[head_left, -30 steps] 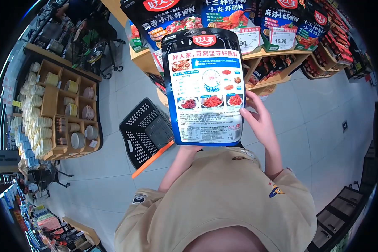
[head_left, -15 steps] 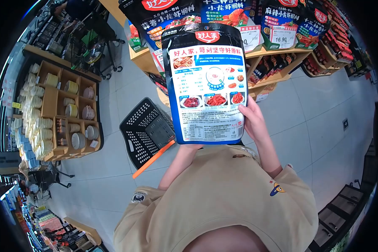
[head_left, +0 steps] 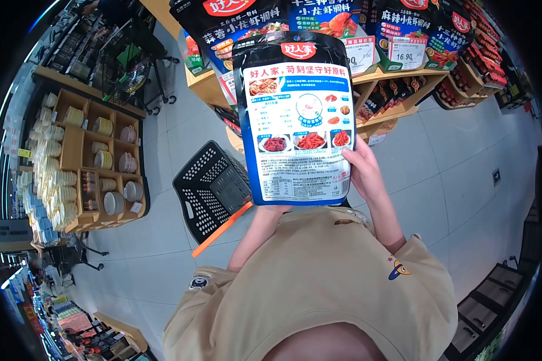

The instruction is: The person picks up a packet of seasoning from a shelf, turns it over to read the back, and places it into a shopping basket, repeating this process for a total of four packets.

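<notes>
A large blue and black food pouch [head_left: 298, 120] is held upright in front of me, its printed back facing the camera. My right hand [head_left: 365, 168] grips its lower right edge, thumb on the front and the other fingers behind. At the bottom edge, my left hand [head_left: 273, 209] is mostly hidden beneath the pouch, and its fingers do not show. Just left of the pouch, a black perforated shopping basket [head_left: 208, 189] with an orange handle [head_left: 223, 229] is seen near my left forearm.
Wooden shelves [head_left: 397, 76] ahead hold similar pouches [head_left: 403, 30] with price tags. Bowls and cups fill a wooden display unit [head_left: 72, 150] on the left. A shopping cart [head_left: 129, 69] stands at the upper left, and dark cabinets [head_left: 488, 301] are at the lower right.
The pouch tilts very slightly differently, and the surroundings have shifted a little in view. Both hands keep nearly the same positions.
</notes>
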Demonstrator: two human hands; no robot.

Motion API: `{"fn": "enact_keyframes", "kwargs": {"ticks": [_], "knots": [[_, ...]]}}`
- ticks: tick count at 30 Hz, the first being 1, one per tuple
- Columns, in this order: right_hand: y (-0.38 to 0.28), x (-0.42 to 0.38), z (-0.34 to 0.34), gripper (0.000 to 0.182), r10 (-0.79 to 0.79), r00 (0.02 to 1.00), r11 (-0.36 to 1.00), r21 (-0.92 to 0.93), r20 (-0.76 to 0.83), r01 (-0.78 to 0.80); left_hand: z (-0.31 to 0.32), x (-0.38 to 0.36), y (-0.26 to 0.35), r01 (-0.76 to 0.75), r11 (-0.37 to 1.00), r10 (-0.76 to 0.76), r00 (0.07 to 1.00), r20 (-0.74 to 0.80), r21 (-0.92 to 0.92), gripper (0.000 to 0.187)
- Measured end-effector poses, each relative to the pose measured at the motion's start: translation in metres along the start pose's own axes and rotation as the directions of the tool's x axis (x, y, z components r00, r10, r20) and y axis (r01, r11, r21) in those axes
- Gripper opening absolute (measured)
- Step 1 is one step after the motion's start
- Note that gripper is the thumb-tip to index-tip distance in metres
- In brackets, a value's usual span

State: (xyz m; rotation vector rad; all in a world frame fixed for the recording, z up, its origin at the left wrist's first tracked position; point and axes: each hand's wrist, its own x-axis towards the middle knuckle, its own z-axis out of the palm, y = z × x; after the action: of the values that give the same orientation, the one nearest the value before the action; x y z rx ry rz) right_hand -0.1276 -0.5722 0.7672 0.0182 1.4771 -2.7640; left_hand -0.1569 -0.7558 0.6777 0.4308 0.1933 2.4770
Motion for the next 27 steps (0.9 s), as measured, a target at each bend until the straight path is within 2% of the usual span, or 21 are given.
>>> {"fn": "enact_keyframes", "kwargs": {"ticks": [8, 12, 14, 21, 23, 24, 26, 27], "knots": [[0.002, -0.003, -0.001, 0.041, 0.033, 0.999, 0.997, 0.069, -0.041, -0.031, 0.006, 0.003, -0.003, -0.001, 1.000, 0.001, 0.999, 0.053, -0.003, 0.067], [0.004, -0.003, 0.000, 0.040, 0.026, 0.998, 0.994, 0.105, -0.055, -0.020, 0.000, -0.001, -0.003, 0.009, 1.000, -0.009, 1.000, -0.002, -0.009, 0.067], [0.006, -0.003, -0.001, 0.040, 0.026, 0.998, 0.995, 0.102, -0.058, -0.020, 0.003, -0.001, -0.003, 0.023, 0.999, -0.021, 0.999, 0.045, -0.049, 0.072], [0.008, -0.004, -0.004, 0.040, 0.030, 0.998, 0.994, 0.104, -0.050, -0.025, 0.014, 0.002, -0.002, 0.049, 0.983, -0.039, 0.998, 0.058, -0.177, 0.087], [0.008, -0.004, -0.004, 0.040, 0.031, 0.998, 0.994, 0.106, -0.052, -0.026, 0.016, 0.003, -0.003, 0.019, 0.993, -0.015, 0.999, 0.042, -0.113, 0.074], [0.007, -0.005, -0.003, 0.040, 0.029, 0.998, 0.994, 0.106, -0.052, -0.024, 0.013, 0.001, -0.003, 0.019, 0.993, -0.015, 0.999, 0.041, -0.113, 0.074], [0.007, -0.005, -0.003, 0.040, 0.028, 0.998, 0.994, 0.108, -0.052, -0.022, 0.009, -0.001, -0.003, 0.003, 0.999, -0.002, 1.000, 0.012, -0.034, 0.058], [0.007, -0.005, -0.003, 0.040, 0.027, 0.998, 0.994, 0.104, -0.053, -0.021, 0.008, -0.003, -0.004, 0.003, 0.999, -0.003, 1.000, 0.010, -0.033, 0.058]]}}
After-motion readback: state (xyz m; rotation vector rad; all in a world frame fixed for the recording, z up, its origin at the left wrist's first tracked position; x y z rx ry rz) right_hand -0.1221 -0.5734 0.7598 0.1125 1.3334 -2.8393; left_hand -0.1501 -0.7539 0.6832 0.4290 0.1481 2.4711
